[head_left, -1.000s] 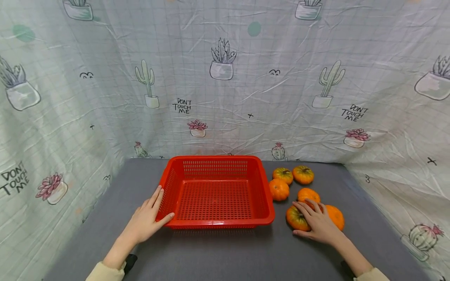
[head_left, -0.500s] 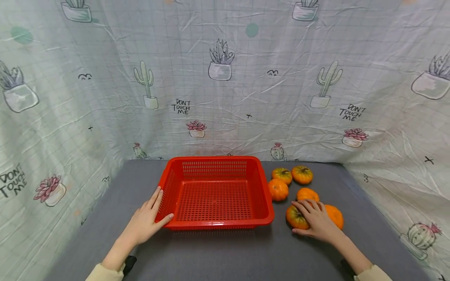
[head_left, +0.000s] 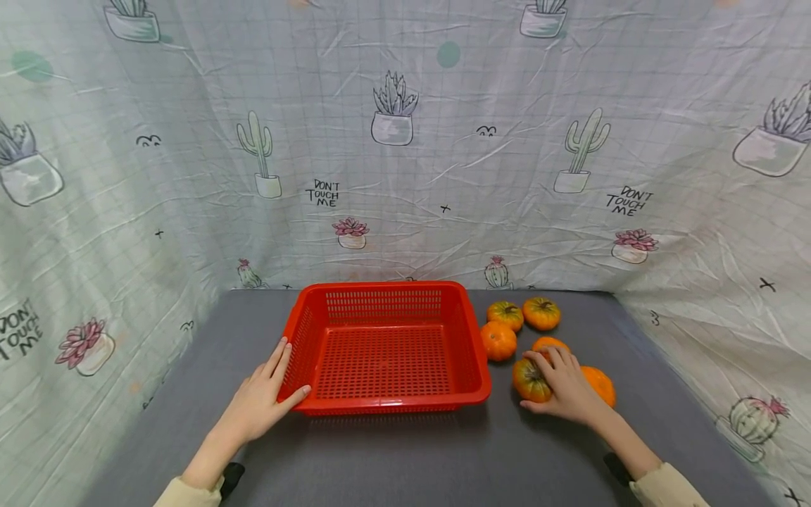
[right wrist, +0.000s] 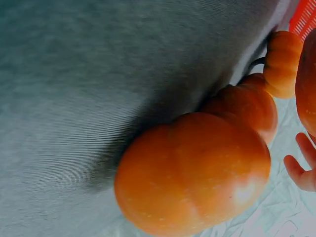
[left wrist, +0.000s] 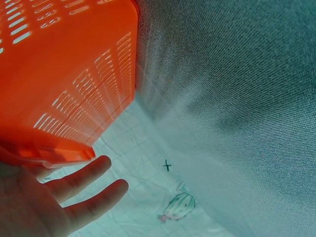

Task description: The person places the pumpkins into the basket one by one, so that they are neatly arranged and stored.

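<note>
Wrinkled, plant-printed cloth backdrop [head_left: 481, 169] closes off the far side and flanks of a grey surface [head_left: 380, 461]. Red plastic basket [head_left: 386, 403] sits upright at centre. Left hand [head_left: 256, 405] rests at its near-left corner, fingers straight along the left rim, thumb spread onto the near rim; presumably steadies it. Right of basket, right hand [head_left: 567, 391] is curled round a mottled green-orange pumpkin [head_left: 531, 380], thumb near, fingers far; opposed contact likely suits the round body. Cannot tell whether its underside bears on the surface. Large orange pumpkin [head_left: 600, 386] lies right of that hand; small orange pumpkin [head_left: 550, 344], partly hidden, beyond. Farther off, a smooth orange pumpkin [head_left: 498, 341] and two yellow pumpkins [head_left: 541, 314] cluster; squat shapes probably limit rolling.
</note>
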A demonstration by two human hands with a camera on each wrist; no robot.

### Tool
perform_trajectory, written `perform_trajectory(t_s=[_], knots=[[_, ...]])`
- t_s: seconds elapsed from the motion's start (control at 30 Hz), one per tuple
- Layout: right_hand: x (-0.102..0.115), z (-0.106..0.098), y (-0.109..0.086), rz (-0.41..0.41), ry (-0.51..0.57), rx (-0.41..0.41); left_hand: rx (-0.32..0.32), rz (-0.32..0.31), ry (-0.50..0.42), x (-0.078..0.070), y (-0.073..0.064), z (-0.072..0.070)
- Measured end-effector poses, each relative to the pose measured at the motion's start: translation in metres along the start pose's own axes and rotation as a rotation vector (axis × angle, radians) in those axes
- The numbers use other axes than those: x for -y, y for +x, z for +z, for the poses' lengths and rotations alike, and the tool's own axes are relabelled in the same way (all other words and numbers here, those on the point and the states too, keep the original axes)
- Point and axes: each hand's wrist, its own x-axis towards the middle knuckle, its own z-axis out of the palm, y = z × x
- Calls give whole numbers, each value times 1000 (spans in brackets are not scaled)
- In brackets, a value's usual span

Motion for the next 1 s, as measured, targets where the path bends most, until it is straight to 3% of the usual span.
perform_trajectory(t_s=[0.53,1.0], knots=[[7,-3,37,-25,29,-103,-20,24,0,0,-1,0],[21,-13,71,67,109,-99,-24,31,61,1,0,-2]])
